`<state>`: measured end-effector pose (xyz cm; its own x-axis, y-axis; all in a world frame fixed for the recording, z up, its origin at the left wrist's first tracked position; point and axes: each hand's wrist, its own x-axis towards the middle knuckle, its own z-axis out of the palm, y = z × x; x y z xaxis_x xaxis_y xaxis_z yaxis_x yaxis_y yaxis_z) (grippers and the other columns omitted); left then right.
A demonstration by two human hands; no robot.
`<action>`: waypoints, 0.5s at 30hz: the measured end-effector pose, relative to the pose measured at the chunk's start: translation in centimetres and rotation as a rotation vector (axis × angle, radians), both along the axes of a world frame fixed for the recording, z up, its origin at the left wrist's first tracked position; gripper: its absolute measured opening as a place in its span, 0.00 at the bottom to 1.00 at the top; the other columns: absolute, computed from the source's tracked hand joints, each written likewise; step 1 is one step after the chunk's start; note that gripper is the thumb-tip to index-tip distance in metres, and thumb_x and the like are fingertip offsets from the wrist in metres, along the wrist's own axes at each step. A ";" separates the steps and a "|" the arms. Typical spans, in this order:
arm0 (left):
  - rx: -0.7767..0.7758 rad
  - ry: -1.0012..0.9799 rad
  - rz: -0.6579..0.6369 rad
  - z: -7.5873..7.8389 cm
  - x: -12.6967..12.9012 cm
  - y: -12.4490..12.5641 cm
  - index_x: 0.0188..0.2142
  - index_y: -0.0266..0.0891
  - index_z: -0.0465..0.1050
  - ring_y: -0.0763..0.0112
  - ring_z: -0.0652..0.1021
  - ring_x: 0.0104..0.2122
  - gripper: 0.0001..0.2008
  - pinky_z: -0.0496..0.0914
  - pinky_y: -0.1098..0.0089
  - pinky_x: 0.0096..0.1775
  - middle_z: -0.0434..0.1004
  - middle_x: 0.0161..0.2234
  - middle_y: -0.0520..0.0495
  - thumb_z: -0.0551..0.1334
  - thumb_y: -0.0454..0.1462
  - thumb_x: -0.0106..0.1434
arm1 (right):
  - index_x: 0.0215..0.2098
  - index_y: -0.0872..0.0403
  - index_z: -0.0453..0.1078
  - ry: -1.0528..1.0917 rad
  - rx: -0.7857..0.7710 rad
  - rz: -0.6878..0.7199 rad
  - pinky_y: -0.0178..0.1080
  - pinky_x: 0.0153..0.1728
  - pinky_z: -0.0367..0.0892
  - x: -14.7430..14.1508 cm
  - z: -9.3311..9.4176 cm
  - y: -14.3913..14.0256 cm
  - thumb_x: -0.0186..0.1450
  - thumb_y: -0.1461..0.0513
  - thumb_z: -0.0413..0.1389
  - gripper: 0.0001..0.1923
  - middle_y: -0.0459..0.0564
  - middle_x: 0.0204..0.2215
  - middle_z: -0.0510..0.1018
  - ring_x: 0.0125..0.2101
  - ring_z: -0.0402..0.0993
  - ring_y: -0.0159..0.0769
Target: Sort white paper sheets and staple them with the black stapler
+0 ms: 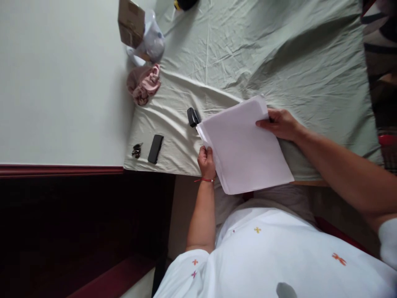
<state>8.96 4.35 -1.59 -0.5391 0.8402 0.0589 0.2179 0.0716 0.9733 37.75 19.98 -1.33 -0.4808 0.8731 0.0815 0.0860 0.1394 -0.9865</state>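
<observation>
A stack of white paper sheets (pixel 248 149) is held at a slant over the front edge of the cloth-covered table. My left hand (pixel 206 162), with a red string at the wrist, pinches the stack's left edge between thumb and fingers. On the opposite side, my right hand (pixel 281 124) grips the upper right edge, thumb on top and fingers underneath. Just beyond the upper left corner lies a small black tool (pixel 193 117) that looks like a hole punch, partly behind the paper. The sheets' lower edge reaches past the table toward my white shirt.
A black oblong object (pixel 155 149) and a small bunch of dark metal pieces (pixel 137 150) lie at the left. Behind them are a crumpled pink cloth (pixel 144 84), a plastic bag (pixel 154 41) and a cardboard box (pixel 131 24). A wrinkled pale green sheet (pixel 313 54) covers the table.
</observation>
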 end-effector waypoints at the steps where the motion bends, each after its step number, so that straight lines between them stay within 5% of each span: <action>1: 0.018 -0.020 -0.005 0.1 0.1 0.0 0.37 0.43 0.72 0.72 0.76 0.33 0.21 0.72 0.72 0.38 0.75 0.32 0.53 0.67 0.57 0.68 | 0.37 0.52 0.76 -0.002 0.007 -0.003 0.38 0.28 0.64 0.0 0.0 0.0 0.60 0.48 0.66 0.17 0.47 0.29 0.75 0.29 0.68 0.36; 15: 0.069 -0.080 0.004 0.1 0.1 -0.2 0.35 0.42 0.71 0.71 0.76 0.33 0.16 0.73 0.71 0.40 0.74 0.32 0.52 0.68 0.50 0.67 | 0.26 0.48 0.59 -0.193 0.152 -0.167 0.43 0.31 0.54 0.0 1.0 -0.2 0.63 0.49 0.63 0.20 0.46 0.24 0.61 0.28 0.58 0.37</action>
<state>9.08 4.19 -1.47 -0.5476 0.8335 0.0737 0.1393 0.0040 0.9902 37.79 19.78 -0.38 -0.3508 0.9263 0.1378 0.3045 0.2520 -0.9186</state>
